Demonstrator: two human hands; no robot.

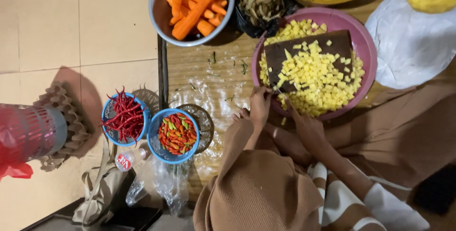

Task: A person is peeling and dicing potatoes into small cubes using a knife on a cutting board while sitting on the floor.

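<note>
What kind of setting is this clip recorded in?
Probably a home or small food-prep spot, worked at floor level: tiled floor, a pink basin of diced yellow cubes, a bowl of carrots, baskets of chillies.

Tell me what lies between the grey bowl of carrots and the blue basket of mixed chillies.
In the head view, between the grey bowl of carrots and the blue basket of mixed chillies lies wooden board, with green scraps and crumpled clear plastic.
</note>
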